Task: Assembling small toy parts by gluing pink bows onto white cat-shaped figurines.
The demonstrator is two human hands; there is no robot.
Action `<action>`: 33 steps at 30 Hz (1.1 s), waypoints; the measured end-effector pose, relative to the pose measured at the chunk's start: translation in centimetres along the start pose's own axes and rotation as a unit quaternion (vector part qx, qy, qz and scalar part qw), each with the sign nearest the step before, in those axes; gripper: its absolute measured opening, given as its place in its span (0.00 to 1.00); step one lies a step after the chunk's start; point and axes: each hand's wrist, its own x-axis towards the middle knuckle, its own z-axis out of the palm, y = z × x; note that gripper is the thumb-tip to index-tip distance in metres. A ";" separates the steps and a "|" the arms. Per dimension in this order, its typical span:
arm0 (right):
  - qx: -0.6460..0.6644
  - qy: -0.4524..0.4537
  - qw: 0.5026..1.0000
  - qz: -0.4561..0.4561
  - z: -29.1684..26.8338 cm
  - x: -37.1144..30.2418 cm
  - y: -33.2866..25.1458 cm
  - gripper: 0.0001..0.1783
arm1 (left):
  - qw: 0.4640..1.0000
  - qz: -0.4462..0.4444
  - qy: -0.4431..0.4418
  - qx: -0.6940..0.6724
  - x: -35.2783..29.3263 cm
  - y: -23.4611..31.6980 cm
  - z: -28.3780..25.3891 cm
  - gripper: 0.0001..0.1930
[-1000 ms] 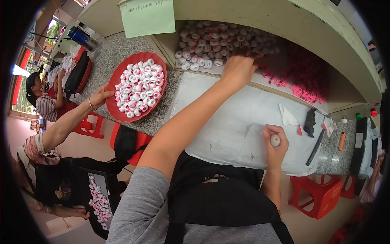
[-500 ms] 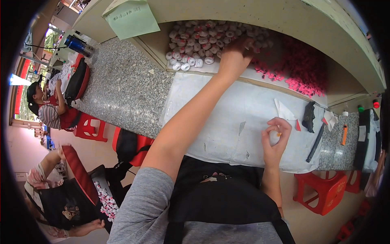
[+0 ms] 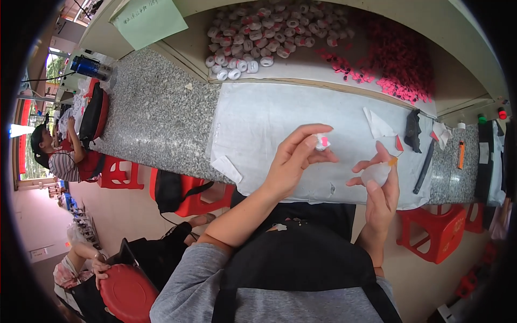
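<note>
My left hand (image 3: 291, 164) is over the middle of a white sheet (image 3: 258, 116), thumb and forefinger pinching a small white rounded piece (image 3: 322, 142) with a pink patch. To its right, my right hand (image 3: 383, 196) is closed round a translucent white squeeze bottle (image 3: 376, 173) with an orange-yellow tip; the two hands are apart. Beyond the sheet, a low compartment holds a heap of similar white pieces (image 3: 256, 43) with pink spots at its left. Many small pink pieces (image 3: 398, 70) with dark spots are piled at its right.
White paper scraps (image 3: 378, 124), a black scrap (image 3: 412, 132) and a dark strip (image 3: 424, 171) lie to the right, near an orange tool (image 3: 461, 155). A folded white paper (image 3: 226, 169) is on the left. Red stools (image 3: 436, 231) stand below; a co-worker at lower left holds a red round object (image 3: 129, 293).
My left hand has come back from the heap toward me, now with a white piece in it. My right hand has shifted slightly, showing more of the bottle. The lower-left co-worker has changed posture.
</note>
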 end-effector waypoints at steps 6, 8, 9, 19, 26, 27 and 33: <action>-0.041 0.004 0.998 -0.055 -1.0 -0.9 1.0 0.24 | 0.997 0.067 -0.020 0.024 -0.5 -0.5 -0.2 0.14; 0.015 -0.008 0.996 -0.090 -1.8 -0.7 1.0 0.23 | 0.997 0.063 -0.025 0.019 -0.7 -0.3 -0.2 0.13; 0.072 -0.019 0.989 -0.126 -1.8 -0.6 0.9 0.23 | 0.998 0.060 -0.032 0.015 -0.7 -0.3 -0.3 0.13; 0.139 0.176 0.967 -0.124 1.4 0.4 -0.7 0.21 | 0.997 0.068 -0.030 0.015 -0.3 -0.9 -0.3 0.11; -0.077 0.168 0.948 -0.259 1.4 0.1 0.8 0.25 | 0.994 0.087 -0.041 0.045 -0.8 -0.5 -0.6 0.16; -0.076 0.160 0.948 -0.265 1.6 0.0 0.8 0.26 | 0.994 0.083 -0.036 0.062 -0.9 -0.3 -0.7 0.17; -0.069 0.055 0.945 -0.315 2.0 0.0 0.8 0.23 | 0.997 0.061 -0.011 0.046 -1.4 0.6 -1.0 0.19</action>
